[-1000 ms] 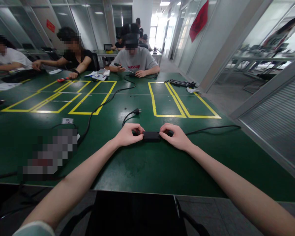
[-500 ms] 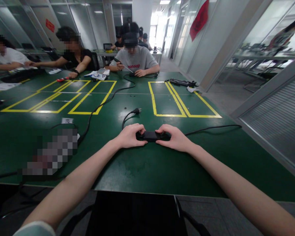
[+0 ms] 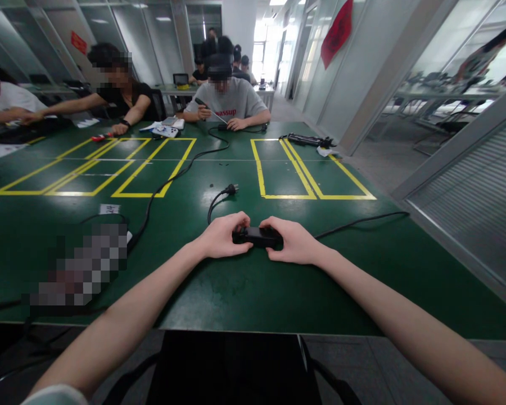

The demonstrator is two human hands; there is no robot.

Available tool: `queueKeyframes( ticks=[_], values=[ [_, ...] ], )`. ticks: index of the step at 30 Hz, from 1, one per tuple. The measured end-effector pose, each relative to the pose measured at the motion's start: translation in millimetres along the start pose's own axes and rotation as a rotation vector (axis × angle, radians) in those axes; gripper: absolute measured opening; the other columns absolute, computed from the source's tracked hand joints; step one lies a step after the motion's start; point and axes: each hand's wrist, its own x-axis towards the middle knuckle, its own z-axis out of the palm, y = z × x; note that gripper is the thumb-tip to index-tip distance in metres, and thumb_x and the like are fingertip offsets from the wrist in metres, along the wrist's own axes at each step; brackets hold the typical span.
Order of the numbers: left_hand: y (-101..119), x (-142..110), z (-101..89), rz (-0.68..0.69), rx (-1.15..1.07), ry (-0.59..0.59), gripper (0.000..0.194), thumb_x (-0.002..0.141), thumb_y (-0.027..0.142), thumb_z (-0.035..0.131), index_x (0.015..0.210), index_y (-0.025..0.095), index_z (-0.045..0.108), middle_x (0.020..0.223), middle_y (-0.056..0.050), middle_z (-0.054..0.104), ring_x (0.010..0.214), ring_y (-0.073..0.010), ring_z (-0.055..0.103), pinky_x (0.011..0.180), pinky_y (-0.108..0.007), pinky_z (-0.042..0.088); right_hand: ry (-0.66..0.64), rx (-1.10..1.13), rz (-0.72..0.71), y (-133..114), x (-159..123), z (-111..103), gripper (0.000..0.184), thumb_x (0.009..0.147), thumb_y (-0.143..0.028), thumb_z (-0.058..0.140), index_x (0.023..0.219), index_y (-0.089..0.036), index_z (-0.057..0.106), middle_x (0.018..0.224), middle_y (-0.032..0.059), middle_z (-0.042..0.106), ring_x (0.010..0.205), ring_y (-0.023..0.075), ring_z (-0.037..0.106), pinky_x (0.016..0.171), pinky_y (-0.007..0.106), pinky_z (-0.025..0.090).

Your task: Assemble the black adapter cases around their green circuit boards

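Observation:
A black power adapter (image 3: pixel 258 237) lies crosswise in front of me, at or just above the green table. My left hand (image 3: pixel 219 236) is closed on its left end, the thumb on the near side and the fingers on the far side. At the other end my right hand (image 3: pixel 297 242) grips it the same way, partly covering it. A black mains plug (image 3: pixel 231 189) on a short cord lies beyond my left hand; the cord runs back toward that hand. From behind my right hand a thin black cable (image 3: pixel 362 221) stretches away to the right.
A blurred-out power strip shape (image 3: pixel 86 264) lies at the left with cables. Yellow tape outlines (image 3: pixel 261 169) mark the green table (image 3: pixel 236 304). A folded black tripod-like object (image 3: pixel 310 139) is at the far right. Across the table, a person in a grey shirt (image 3: pixel 227 101) holds a tool.
My right hand has moved slightly left and in along the adapter, covering more of its right end. My left hand stays gripping. The whole view has shifted a little.

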Motion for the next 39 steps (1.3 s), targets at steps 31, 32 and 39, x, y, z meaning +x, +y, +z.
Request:
queueKeyframes(
  ticks=[31, 32, 39],
  values=[
    [4.8, 4.5, 3.9, 0.294, 0.329, -0.061, 0.033, 0.101, 0.041, 0.057, 0.121, 0.017, 0.068, 0.106, -0.011, 0.076, 0.096, -0.0234, 0.070, 0.089, -0.035, 0.052, -0.016, 0.028, -0.025, 3.8, -4.4, -2.3, 0.039, 0.090, -0.048, 0.068, 0.120, -0.022, 0.071, 0.111, 0.0102, 0.078, 0.095, 0.0285, 0.074, 0.083, 0.037, 0.053],
    [4.3, 4.2, 3.9, 0.306, 0.344, -0.049, 0.034, 0.101, 0.041, 0.056, 0.122, 0.017, 0.068, 0.109, -0.011, 0.076, 0.098, -0.0237, 0.069, 0.091, -0.037, 0.052, -0.003, 0.085, -0.025, 3.7, -4.3, -2.2, 0.040, 0.092, -0.048, 0.065, 0.121, -0.021, 0.070, 0.116, 0.0113, 0.077, 0.100, 0.0291, 0.073, 0.087, 0.039, 0.054],
    [5.3, 5.9, -0.4, 0.409, 0.444, 0.041, 0.033, 0.104, 0.039, 0.054, 0.128, 0.021, 0.067, 0.127, -0.011, 0.075, 0.111, -0.0271, 0.066, 0.104, -0.046, 0.046, -0.166, 0.675, 0.158, -3.6, -2.7, -11.7, 0.046, 0.097, -0.054, 0.057, 0.124, -0.019, 0.067, 0.091, 0.0053, 0.074, 0.061, 0.0141, 0.058, 0.053, 0.026, 0.046]
  ],
)
